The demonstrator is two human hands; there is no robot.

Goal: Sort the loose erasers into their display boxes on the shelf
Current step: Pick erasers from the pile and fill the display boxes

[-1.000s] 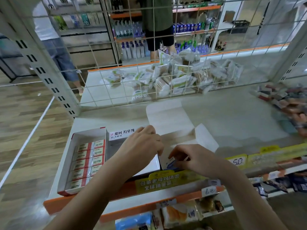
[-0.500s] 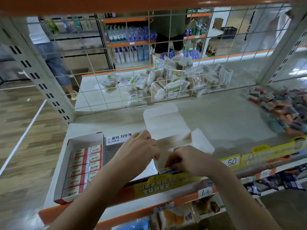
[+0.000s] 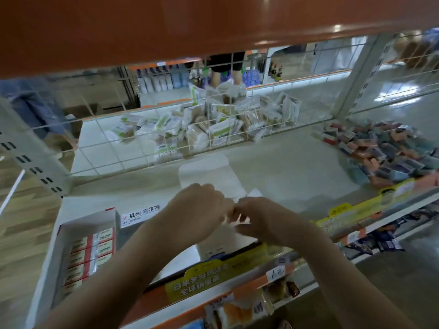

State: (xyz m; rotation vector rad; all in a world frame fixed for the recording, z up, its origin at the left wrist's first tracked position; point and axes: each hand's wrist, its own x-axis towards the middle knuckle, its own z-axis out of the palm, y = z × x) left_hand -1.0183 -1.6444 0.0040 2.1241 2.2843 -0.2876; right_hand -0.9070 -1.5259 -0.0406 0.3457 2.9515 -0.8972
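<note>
An open white display box (image 3: 221, 243) stands on the shelf behind the yellow price strip, its lid flap (image 3: 206, 172) lying flat behind it. My left hand (image 3: 197, 210) and my right hand (image 3: 268, 219) meet fingertip to fingertip over the box's back edge, fingers curled and pinching the white card there. Their backs hide the inside of the box. To the left, a second white display box (image 3: 59, 255) holds rows of red-and-white erasers (image 3: 92, 248). A heap of loose erasers (image 3: 384, 148) in mixed colours lies at the far right of the shelf.
An orange upper shelf (image 3: 213, 24) hangs low across the top of the view. A wire grid (image 3: 209, 129) backs the shelf (image 3: 285, 167), with packets piled behind it. A yellow price strip (image 3: 213, 279) runs along the front edge. A person's legs show in the far aisle.
The view has dipped under the upper shelf. Both hands have drawn together and moved back from the box's sides to its rear edge, fingertips now touching.
</note>
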